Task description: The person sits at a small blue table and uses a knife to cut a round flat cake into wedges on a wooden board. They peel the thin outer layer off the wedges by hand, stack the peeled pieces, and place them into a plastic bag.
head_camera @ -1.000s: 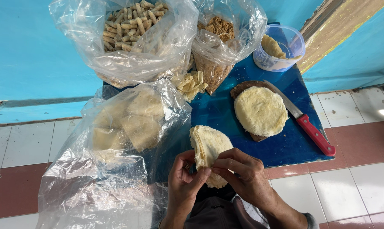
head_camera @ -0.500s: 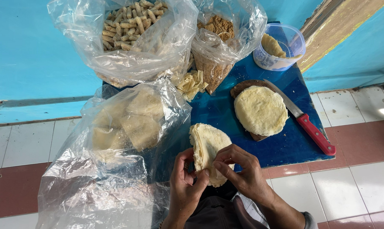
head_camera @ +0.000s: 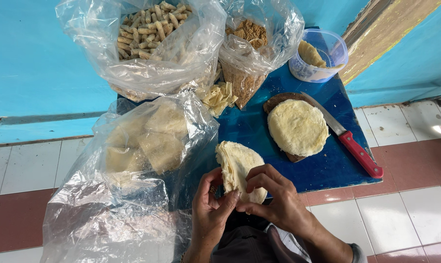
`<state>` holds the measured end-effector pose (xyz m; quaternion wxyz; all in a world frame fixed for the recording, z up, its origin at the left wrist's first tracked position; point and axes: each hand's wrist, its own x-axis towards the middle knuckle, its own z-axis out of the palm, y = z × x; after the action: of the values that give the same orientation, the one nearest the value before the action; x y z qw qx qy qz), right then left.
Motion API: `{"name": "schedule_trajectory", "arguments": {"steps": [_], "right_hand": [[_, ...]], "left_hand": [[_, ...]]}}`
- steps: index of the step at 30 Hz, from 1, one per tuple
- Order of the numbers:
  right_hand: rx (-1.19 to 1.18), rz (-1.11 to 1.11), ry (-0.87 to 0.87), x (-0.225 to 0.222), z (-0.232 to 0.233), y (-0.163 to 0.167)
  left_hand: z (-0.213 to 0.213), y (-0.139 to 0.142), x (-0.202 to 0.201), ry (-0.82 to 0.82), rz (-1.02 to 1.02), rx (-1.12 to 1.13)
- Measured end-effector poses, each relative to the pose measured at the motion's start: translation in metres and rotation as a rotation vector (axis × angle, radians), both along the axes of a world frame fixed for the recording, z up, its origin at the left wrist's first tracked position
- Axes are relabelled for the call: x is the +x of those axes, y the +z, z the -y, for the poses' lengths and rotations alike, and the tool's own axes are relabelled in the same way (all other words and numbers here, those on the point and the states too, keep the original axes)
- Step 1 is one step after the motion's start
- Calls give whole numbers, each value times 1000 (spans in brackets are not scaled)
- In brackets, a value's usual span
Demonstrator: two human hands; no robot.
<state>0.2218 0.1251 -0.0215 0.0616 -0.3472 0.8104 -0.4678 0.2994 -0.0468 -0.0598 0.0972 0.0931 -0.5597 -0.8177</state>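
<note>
1. Gripping a folded stack of thin pale wrappers [head_camera: 237, 168] at the near edge of the blue bench [head_camera: 259, 131]: left hand [head_camera: 211, 208] and right hand [head_camera: 274, 195], fingers pinching its lower edge.
2. Left: clear bag of wrapper sheets [head_camera: 142, 146].
3. Right: round dough disc [head_camera: 297, 127], red-handled knife [head_camera: 349, 139].
4. Far: bag of rolls [head_camera: 152, 34], bag of brown filling [head_camera: 249, 44], plastic tub [head_camera: 320, 56].

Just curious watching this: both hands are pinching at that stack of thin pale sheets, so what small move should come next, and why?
Probably peel one sheet free: the left hand and right hand both pinch the near edge of the stack of thin sheets, fingertips working at its layers.
</note>
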Motion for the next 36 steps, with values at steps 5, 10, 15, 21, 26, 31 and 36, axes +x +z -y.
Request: {"name": "schedule_trajectory", "arguments": {"steps": [5, 10, 15, 21, 26, 31, 36], "right_hand": [[-6, 70, -2, -1, -1, 4], [23, -36, -4, 1, 0, 4], [-11, 42, -9, 0, -3, 0], [-90, 62, -38, 0, -3, -4], [-95, 70, -38, 0, -3, -3], [-153, 275, -47, -9, -4, 1], [-25, -54, -65, -1, 2, -1]], "left_hand": [[-1, 2, -1, -1, -8, 0], [-2, 3, -2, 0, 8, 29], [-2, 3, -3, 12, 4, 29], [-3, 0, -3, 23, -3, 64], [-3, -2, -2, 31, 4, 74], [1, -3, -4, 36, -43, 73], [-4, -3, -5, 7, 0, 119]]}}
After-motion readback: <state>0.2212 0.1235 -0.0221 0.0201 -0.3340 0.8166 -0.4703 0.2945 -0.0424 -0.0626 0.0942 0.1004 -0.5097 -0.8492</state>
